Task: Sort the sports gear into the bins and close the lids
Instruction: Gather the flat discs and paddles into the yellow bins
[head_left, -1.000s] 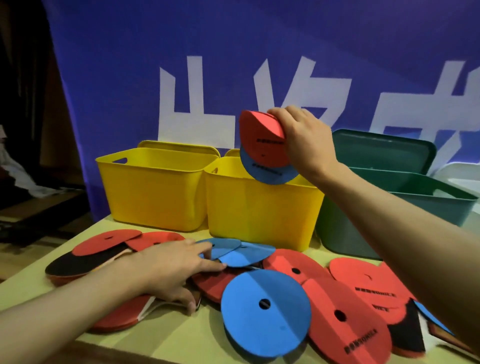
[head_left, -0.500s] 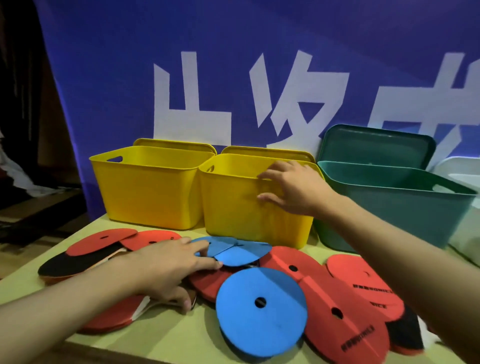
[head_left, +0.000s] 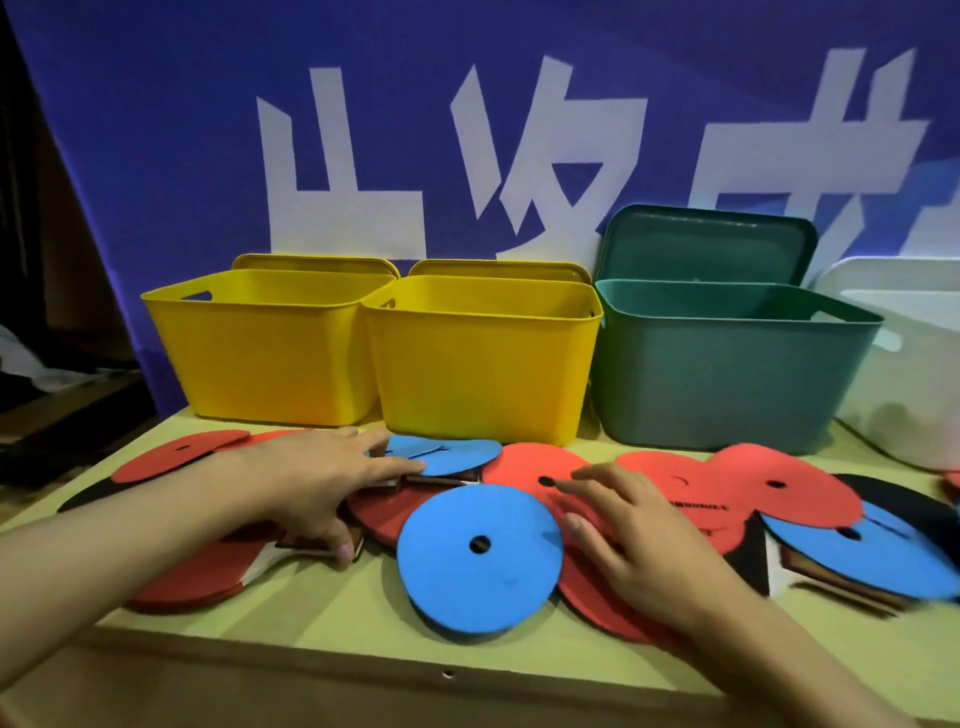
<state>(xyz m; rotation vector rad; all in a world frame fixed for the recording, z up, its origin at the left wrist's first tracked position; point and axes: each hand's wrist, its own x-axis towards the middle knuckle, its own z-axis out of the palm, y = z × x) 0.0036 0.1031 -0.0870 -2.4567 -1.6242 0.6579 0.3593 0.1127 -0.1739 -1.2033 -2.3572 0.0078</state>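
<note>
Resting flat on the pile, my right hand (head_left: 631, 540) lies with fingers straight and spread on a red foam disc with a small centre hole (head_left: 535, 470), gripping nothing; my left hand (head_left: 317, 480) reaches across the heap, its fingertips touching the edge of a folded blue foam disc (head_left: 447, 454) while the thumb curls at the wooden handle of a red-faced table-tennis paddle (head_left: 208, 571) (whether it truly grips the handle I cannot tell); between my two hands, on top of the others, sits a large round blue foam disc (head_left: 480, 553) with a dark hole in its middle; more red discs overlap to the right (head_left: 779, 493), and another blue disc (head_left: 857, 551) lies over a black-faced paddle (head_left: 893, 493) near the right edge; all of this gear is spread over the pale yellow-green tabletop (head_left: 363, 613); behind it stand the open bins in a row, a left yellow plastic bin (head_left: 260, 353), a second yellow plastic bin (head_left: 483, 364) touching it, a dark green plastic bin (head_left: 727, 374), and a white bin (head_left: 914, 374) partly out of view; each lid stands propped behind its bin, the green lid (head_left: 706, 244) upright against a blue banner with white characters (head_left: 156, 130).
</note>
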